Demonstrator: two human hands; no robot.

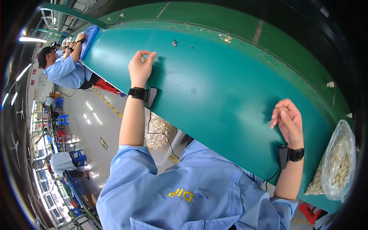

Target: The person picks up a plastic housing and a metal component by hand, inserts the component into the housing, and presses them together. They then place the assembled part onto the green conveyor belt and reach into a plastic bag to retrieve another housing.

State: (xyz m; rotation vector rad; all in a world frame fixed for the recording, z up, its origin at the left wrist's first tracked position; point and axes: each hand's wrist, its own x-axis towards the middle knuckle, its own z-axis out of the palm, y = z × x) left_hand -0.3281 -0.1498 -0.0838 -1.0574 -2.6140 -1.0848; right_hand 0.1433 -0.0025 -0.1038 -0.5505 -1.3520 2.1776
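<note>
My left hand [140, 69] is raised above the green work surface [207, 88], with thumb and forefinger pinched together. A small pale bit shows between those fingers, too small to name. Farther over to the right, my right hand [288, 122] hovers over the same surface, fingers loosely bent and apart, with nothing visible in it. Beyond my left hand lie a few small dark pieces [174, 43]. A clear plastic bag [339, 161] full of small beige pieces stands at the right end, nearest to my right hand.
A raised green ledge [245, 44] with scattered debris [225, 38] runs along the far side. Below the near edge hangs or stands a bag of beige pieces [159, 132]. At the far left a co-worker in blue [65, 71] reaches to a blue tray [89, 42]. Cables trail from both wristbands.
</note>
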